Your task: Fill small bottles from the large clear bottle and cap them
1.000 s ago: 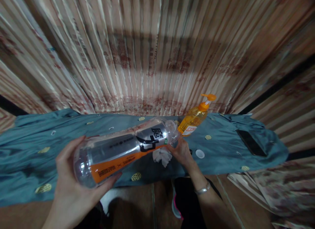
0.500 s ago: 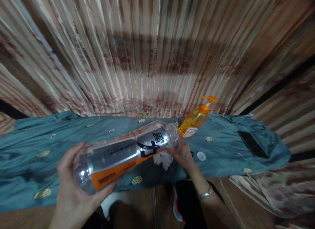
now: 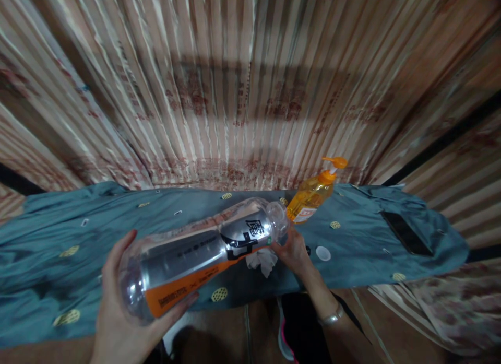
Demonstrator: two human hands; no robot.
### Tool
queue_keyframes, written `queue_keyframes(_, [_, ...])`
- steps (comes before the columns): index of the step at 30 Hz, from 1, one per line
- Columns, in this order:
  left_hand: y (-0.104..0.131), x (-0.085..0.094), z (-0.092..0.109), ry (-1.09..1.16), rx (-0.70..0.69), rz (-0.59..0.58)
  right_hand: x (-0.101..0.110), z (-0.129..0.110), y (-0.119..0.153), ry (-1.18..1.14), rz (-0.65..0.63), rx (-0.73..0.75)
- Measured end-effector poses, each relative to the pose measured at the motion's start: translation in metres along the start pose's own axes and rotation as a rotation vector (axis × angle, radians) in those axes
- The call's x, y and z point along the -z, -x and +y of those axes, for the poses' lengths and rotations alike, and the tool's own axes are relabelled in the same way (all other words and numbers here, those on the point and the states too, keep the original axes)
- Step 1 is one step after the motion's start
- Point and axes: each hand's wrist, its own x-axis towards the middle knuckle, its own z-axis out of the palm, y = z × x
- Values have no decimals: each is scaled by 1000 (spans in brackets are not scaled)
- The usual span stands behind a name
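Over the bench's front edge (image 3: 364, 274), left hand (image 3: 119, 325) cups the bottle (image 3: 183, 262) at base, right hand (image 3: 294, 253) at neck, a hold seemingly needing steadiness.

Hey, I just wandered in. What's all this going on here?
A person has a large clear bottle tipped well over above a teal cloth. The left hand grips its base; the right hand is at the neck, its exact grip partly hidden. Just beyond the neck is an orange pump bottle. A crumpled white tissue and a white disc lie nearby, with a flat dark object farther right.
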Motion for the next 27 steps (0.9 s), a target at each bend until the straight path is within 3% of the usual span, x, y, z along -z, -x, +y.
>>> queue_keyframes(5, [4,-3,-5,18,29,10,0,2,-1,19,3,22])
queue_keyframes(14, [7,2,-21,-41,-88,-45,-2,3,0,-25,-7,-4])
queue_keyframes(27, [5,-5,-6,87,246,23,-4,6,1,-31,20,15])
